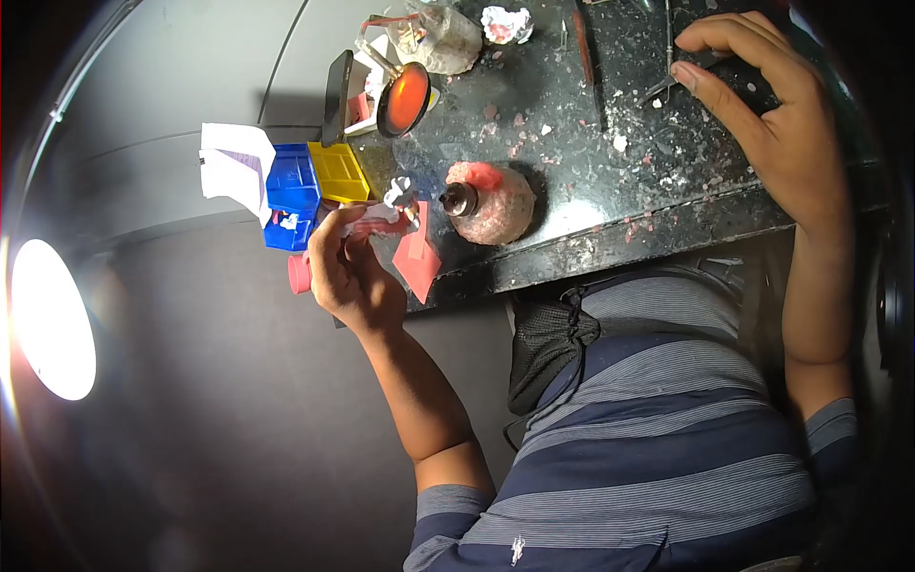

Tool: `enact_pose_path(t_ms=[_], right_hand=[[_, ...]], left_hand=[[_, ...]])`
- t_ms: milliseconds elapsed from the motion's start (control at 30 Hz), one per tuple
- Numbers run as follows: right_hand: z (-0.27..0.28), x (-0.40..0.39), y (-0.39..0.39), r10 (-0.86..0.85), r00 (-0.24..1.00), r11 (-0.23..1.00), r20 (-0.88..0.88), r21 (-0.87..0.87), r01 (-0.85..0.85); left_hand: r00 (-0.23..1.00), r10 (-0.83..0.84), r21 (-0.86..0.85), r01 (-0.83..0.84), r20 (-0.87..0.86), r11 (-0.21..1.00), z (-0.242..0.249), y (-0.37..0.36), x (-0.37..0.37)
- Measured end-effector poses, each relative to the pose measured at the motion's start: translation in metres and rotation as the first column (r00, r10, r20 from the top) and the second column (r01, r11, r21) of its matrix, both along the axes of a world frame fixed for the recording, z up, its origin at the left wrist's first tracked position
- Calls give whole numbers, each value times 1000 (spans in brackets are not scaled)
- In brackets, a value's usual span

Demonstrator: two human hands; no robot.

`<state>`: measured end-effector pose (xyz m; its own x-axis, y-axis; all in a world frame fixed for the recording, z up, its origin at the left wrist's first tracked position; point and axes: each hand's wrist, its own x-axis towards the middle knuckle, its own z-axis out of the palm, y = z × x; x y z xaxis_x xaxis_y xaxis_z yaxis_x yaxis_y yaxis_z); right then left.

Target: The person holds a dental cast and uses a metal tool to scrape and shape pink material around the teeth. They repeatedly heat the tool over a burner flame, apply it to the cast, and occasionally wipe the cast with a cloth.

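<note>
My left hand [357,276] is at the table's left end, its fingers curled and closed at a pink-and-white piece [381,224] that looks like wax on plaster. Part of that piece is hidden behind the fingers. Just beside it lie a flat pink sheet [416,262] and a crumpled white scrap [398,193]. Over the far right of the table, my right hand [762,110] is open, thumb and forefinger apart. Their tips come close to a thin metal tool [669,43] lying on the dark tabletop.
A stained round burner [496,205] with a metal neck stands mid-table. Behind are a small black pan with orange-red contents [405,99], a plastic bag [438,38] and a red-handled tool [582,48]. Blue [292,179] and yellow [337,172] bins sit left; a bright lamp [52,319] glares beyond.
</note>
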<state>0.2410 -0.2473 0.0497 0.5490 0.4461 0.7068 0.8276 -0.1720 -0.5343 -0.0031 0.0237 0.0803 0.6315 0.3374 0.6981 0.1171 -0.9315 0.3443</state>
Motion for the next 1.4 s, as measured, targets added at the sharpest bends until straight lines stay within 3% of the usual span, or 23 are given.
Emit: enact_pose_path(t_ms=[100,200,267,300,333,400,433,533,600,633,733,867,900,967,1400], right_hand=[[-20,21,-9,133,991,989,-1,-71,-133],[-21,19,-9,117,993,991,-28,-61,-119],[-20,18,-10,124,990,990,-63,-60,-128],[-19,18,-10,135,986,988,-98,-58,-141],[-18,18,-10,142,986,988,-86,-52,-147],[-18,17,-9,102,986,992,-129,-59,-110],[-20,17,-8,113,988,992,-107,-49,-118],[-25,16,-3,70,993,997,-100,-7,-71],[-24,15,-1,78,992,997,-99,-20,-81],[-23,15,-1,68,990,997,-122,-32,-73],[-17,12,1,24,989,998,-148,-58,-33],[-18,13,4,-12,989,997,-148,-75,1],[-17,13,4,-16,988,997,-156,-77,4],[-14,10,5,-22,988,996,-154,-91,8],[-12,8,10,-68,984,988,-165,-146,44]], left_hand=[[999,-38,67,38,7,997,3,-3,0],[996,57,103,-50,-68,993,8,-9,1],[1000,-2,-68,1,-14,998,10,-18,-4],[1000,2,-64,-2,-5,998,10,-21,-9],[995,-33,-259,57,97,964,9,-23,-16],[959,-63,-525,205,276,826,4,-31,-30],[940,-89,-718,312,330,622,8,-51,-36],[919,-113,-854,392,377,342,2,-75,-60],[907,-97,-892,422,411,162,4,-93,-66],[927,-4,-920,372,375,122,9,-106,-63],[884,-45,-871,448,466,-203,6,-113,-73],[873,-86,-816,409,481,-409,9,-121,-79],[889,-73,-830,389,452,-401,9,-123,-81],[764,-283,-767,393,579,-508,8,-116,-86],[705,-382,-779,397,597,-486,2,-113,-100]])
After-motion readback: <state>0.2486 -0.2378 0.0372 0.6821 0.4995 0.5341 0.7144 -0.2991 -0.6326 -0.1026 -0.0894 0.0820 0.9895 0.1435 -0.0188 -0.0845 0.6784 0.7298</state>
